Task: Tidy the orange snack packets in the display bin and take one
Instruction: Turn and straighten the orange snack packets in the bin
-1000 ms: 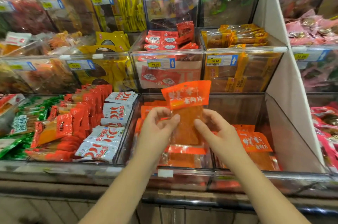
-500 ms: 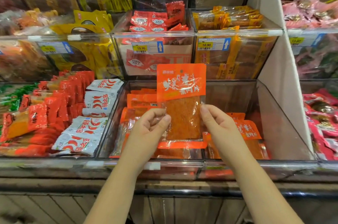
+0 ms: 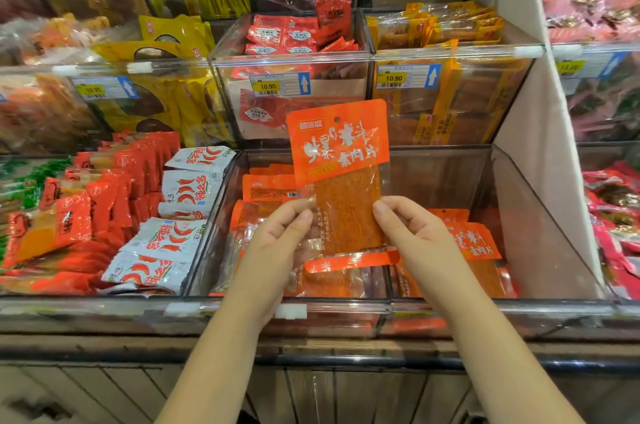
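Orange snack packet [image 3: 341, 160] held upright, w/ header up & clear lower half showing the red-orange sheet inside, in front of the clear display bin [image 3: 540, 215], above its contents. Both hands grip it: left hand [image 3: 277, 243] pinches the left edge btwn thumb & curled fingers, right hand [image 3: 415, 236] pinches the right edge the same way. Below & behind, more orange packets [image 3: 268, 186] lie stacked in the bin's left part; another [image 3: 476, 241] lies flat just right of the right hand. Left neighbour bin: white chili-print packets [image 3: 188, 186] beside red packets [image 3: 114, 181]. Upper row behind: red sachets [image 3: 287, 34], yellow-orange packs [image 3: 436, 23], price tags [image 3: 280, 86] reading 10.90. Bins sit on a wood-front counter [image 3: 346, 385].
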